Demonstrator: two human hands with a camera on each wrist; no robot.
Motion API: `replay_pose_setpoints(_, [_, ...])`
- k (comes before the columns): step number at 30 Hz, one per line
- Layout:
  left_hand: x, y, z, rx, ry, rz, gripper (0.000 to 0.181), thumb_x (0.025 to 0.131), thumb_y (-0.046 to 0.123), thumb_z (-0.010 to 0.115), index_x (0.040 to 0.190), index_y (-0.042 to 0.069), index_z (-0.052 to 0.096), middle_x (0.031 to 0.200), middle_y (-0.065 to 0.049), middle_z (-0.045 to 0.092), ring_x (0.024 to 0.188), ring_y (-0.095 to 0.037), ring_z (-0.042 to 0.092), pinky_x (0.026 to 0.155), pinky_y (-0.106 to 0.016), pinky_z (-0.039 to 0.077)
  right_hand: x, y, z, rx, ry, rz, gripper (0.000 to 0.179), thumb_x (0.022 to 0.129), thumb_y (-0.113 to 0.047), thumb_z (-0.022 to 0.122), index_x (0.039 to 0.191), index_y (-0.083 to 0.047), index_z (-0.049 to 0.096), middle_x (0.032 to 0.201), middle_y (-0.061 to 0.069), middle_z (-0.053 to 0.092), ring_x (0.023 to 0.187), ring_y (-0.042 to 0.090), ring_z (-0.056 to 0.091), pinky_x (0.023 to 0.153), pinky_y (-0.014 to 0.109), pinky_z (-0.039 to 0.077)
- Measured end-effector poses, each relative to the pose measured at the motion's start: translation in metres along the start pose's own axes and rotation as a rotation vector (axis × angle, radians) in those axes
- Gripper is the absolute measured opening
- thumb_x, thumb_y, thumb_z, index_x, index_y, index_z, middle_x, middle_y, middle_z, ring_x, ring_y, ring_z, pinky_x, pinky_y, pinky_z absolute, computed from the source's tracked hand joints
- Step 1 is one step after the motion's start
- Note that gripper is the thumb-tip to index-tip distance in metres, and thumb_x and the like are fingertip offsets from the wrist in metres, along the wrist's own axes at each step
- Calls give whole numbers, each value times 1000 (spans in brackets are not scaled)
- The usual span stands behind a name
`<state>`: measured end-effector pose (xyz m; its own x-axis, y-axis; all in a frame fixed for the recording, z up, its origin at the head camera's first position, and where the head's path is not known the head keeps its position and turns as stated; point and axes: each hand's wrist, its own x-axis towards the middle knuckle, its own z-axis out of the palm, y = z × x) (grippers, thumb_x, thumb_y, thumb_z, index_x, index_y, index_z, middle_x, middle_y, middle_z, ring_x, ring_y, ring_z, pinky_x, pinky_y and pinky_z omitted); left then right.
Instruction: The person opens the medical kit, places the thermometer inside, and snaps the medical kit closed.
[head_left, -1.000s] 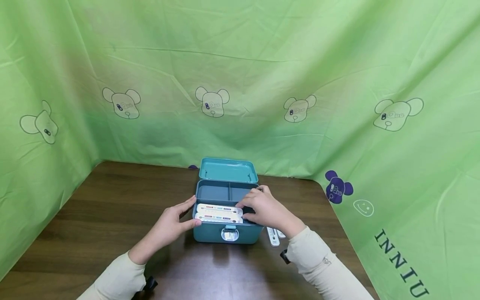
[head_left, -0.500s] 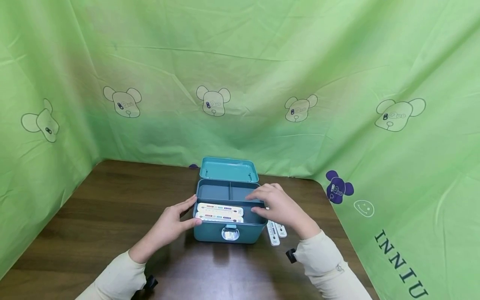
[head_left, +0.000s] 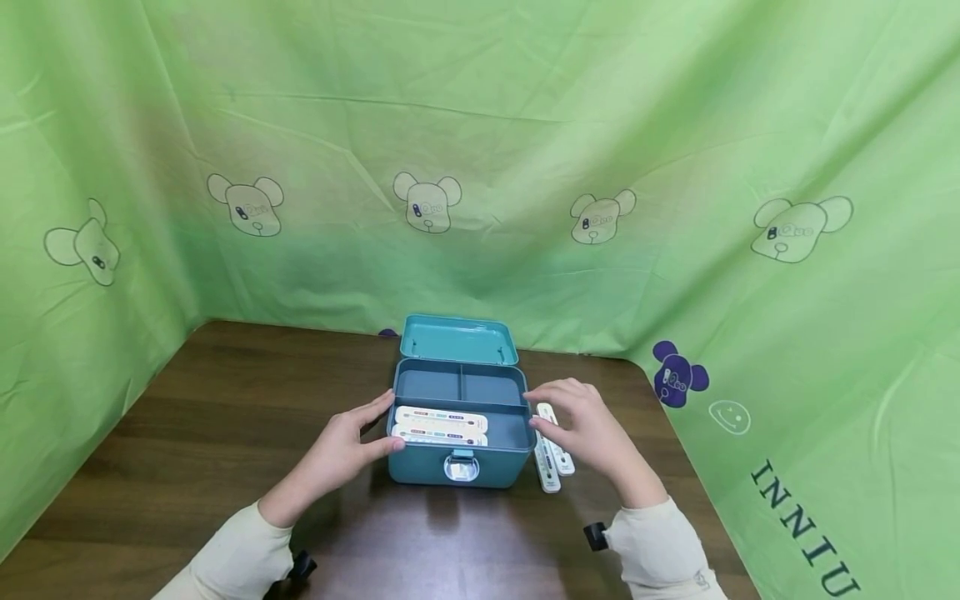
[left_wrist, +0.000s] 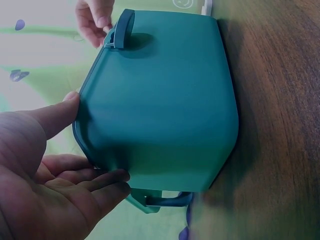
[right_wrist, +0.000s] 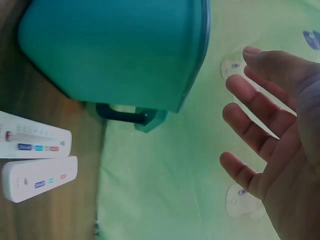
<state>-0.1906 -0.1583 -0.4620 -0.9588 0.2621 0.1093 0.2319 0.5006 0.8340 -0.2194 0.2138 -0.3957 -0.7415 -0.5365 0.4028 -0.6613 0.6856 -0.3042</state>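
A teal storage box [head_left: 423,468] stands on the table with its lid [head_left: 459,340] raised at the back. Two white thermometers [head_left: 441,419] lie side by side in its front compartment. My left hand [head_left: 345,446] rests against the box's left end, thumb at the front corner and fingers along the side; in the left wrist view the thumb [left_wrist: 65,107] touches the rim. My right hand [head_left: 588,425] hovers just right of the box, fingers spread and holding nothing. On the table beneath it lie two more white thermometers [right_wrist: 37,137], with printed scales and coloured labels.
A metal clasp [head_left: 461,468] sits on the box's front. Behind the front compartment, a divider [head_left: 461,383] splits the rear into two sections. Green printed cloth [head_left: 510,275] hangs around the far sides of the brown wooden table [head_left: 262,383].
My right hand has left the front compartment and moved right, past the box's right edge, with its fingers spread. My left hand and the thermometers in the box stay where they were.
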Motion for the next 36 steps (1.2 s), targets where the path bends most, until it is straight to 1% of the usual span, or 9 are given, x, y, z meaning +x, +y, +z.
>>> replay_pose_setpoints(3, [0,1,0,0,9,3,82,88,39,81,155,9,44,161,-4,41,147,-31,41,116,-54,39,-11,3,1,16,31,44,34,88,-14,81,121,-11,74,117,1,73,114,25,63,103,52,39])
replay_pose_setpoints(9, [0,-1,2,7,11,0,82,89,39,80,155,8,44,161,-5,41,147,-32,41,116,-54,39,-30,10,8,36,113,90,34,85,-9,82,118,-10,75,115,3,74,111,26,64,100,52,42])
replay_pose_setpoints(16, [-1,-2,3,6,14,7,81,90,38,80,155,7,44,161,-5,41,147,-33,40,116,-55,38,-46,18,21,83,169,232,32,87,-12,82,119,-12,75,115,-1,74,110,23,64,97,50,46])
replay_pose_setpoints(18, [-1,-2,3,5,16,9,81,90,39,80,155,7,44,161,-5,41,147,-33,40,116,-55,38,-50,20,25,99,183,273,33,87,-11,82,119,-12,75,114,0,74,109,23,64,96,47,47])
replay_pose_setpoints(21, [0,-2,2,4,16,13,81,90,39,80,155,7,44,161,-6,41,147,-33,40,116,-55,38,-57,24,32,146,206,342,34,85,-8,83,118,-10,76,113,1,74,107,21,63,95,36,47])
replay_pose_setpoints(25, [0,-2,3,10,12,9,81,89,38,80,155,8,44,161,-6,41,147,-32,41,116,-54,39,-66,28,39,216,233,429,34,85,-7,83,118,-9,76,114,2,73,108,20,61,95,25,43])
replay_pose_setpoints(30, [-1,-2,4,8,4,6,82,89,40,80,155,8,43,161,-6,41,147,-32,41,116,-55,39,-76,36,48,235,264,471,33,86,-8,82,118,-7,75,115,5,73,108,21,62,95,21,43])
replay_pose_setpoints(33, [-1,-3,3,13,4,12,82,89,40,80,155,8,43,161,-5,41,147,-33,40,116,-55,39,-79,41,51,247,299,482,31,87,-7,82,117,-7,75,114,6,73,106,22,63,94,24,46])
replay_pose_setpoints(36, [-2,-3,2,13,10,10,82,89,40,80,155,9,43,161,-4,41,148,-32,40,116,-55,38,-81,45,54,267,329,493,31,87,-6,82,117,-6,75,114,7,73,105,22,63,95,29,47])
